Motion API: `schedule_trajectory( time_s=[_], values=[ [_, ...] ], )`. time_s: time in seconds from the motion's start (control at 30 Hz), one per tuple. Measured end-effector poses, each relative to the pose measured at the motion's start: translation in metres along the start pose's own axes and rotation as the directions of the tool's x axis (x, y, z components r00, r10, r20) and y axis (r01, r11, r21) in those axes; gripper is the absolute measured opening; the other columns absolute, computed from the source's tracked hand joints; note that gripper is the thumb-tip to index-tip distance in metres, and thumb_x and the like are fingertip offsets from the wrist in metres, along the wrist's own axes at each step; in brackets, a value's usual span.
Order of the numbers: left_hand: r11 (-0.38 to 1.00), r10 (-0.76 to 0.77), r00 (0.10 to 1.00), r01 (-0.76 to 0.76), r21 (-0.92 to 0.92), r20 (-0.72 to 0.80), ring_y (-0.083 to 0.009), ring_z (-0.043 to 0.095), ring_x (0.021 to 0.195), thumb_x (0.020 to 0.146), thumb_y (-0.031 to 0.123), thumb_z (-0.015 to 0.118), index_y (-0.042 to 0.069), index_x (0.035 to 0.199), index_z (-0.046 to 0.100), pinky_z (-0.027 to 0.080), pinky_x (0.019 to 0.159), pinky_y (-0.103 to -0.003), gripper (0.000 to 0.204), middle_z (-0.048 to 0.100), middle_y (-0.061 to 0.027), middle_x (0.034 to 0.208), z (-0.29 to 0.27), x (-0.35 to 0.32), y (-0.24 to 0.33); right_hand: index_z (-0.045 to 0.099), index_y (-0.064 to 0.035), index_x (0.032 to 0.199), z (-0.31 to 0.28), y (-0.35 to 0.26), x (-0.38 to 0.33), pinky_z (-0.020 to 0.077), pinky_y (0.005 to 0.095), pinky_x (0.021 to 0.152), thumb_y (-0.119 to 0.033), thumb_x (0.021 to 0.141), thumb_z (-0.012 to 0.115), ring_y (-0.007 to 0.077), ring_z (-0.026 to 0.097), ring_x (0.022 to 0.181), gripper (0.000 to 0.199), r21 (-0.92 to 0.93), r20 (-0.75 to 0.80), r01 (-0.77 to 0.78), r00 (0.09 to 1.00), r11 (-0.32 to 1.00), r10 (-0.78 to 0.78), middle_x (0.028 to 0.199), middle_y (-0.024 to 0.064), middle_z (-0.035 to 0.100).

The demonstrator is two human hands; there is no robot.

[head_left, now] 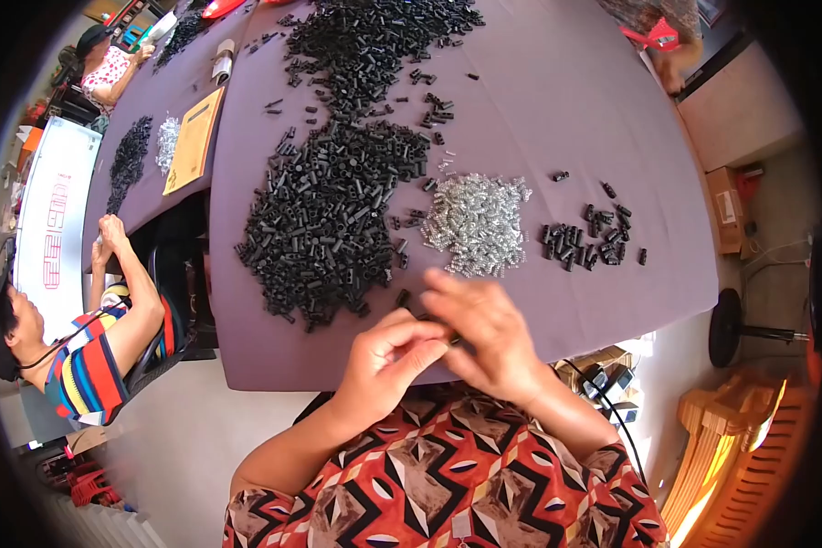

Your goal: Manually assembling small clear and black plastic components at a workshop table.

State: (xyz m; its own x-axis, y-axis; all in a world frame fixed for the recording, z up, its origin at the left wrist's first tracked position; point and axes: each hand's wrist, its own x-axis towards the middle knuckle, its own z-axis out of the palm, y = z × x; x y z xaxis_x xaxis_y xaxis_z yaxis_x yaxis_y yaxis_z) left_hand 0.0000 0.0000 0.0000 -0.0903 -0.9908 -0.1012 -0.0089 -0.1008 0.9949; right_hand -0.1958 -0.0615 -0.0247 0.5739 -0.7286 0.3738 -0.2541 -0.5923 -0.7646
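Observation:
My left hand (391, 358) is closed in a pinch near the table's front edge. A small dark piece (455, 339) shows at its fingertips, mostly hidden, and looks like one of the black tubes. Right up against it is my right hand (486, 331), smeared by motion, so its grip is unclear. Just beyond my hands lies a heap of clear or silvery coil springs (478, 224). To the left of the springs spreads a large pile of short black plastic tubes (324, 224). A smaller group of black pieces (580, 242) sits on the right.
A purple-grey cloth covers the table (612, 119). More black tubes (365, 46) stretch to the far side. On the left, a co-worker in a striped shirt (91, 365) sits at another table beside a yellow board (194, 139). Wooden furniture (731, 457) stands at lower right.

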Motion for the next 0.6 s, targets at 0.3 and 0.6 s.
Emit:
schedule_trajectory(
  time_s=[0.3, 0.6],
  values=[
    [0.395, 0.462, 0.873, -0.359, 0.846, 0.155, -0.0273, 0.06, 0.085, 0.084, 0.006, 0.074, 0.008, 0.104, 0.072, 0.049, 0.072, -0.04, 0.02, 0.061, -0.007, 0.097, -0.027, 0.034, -0.005, 0.058, -0.0019, 0.139, -0.079, 0.046, -0.021, 0.0346, 0.0491, 0.12, -0.003, 0.082, 0.073, 0.0413, 0.035, 0.149, 0.059, -0.522, -0.398, -0.466, 0.874, 0.714, 0.28, 0.153, 0.0161, 0.049],
    [0.459, 0.414, 0.909, -0.254, 0.851, 0.048, -0.0278, 0.062, 0.084, 0.079, 0.007, 0.08, 0.006, 0.1, 0.07, 0.05, 0.073, -0.039, 0.022, 0.064, -0.0072, 0.094, -0.033, 0.032, -0.006, 0.073, -0.0062, 0.101, -0.039, 0.013, 0.007, 0.0515, 0.0461, 0.094, 0.002, 0.072, 0.08, 0.0359, 0.06, 0.112, 0.031, -0.427, -0.263, -0.079, 0.964, 0.901, -0.04, 0.115, 0.0103, 0.066]
  ],
)
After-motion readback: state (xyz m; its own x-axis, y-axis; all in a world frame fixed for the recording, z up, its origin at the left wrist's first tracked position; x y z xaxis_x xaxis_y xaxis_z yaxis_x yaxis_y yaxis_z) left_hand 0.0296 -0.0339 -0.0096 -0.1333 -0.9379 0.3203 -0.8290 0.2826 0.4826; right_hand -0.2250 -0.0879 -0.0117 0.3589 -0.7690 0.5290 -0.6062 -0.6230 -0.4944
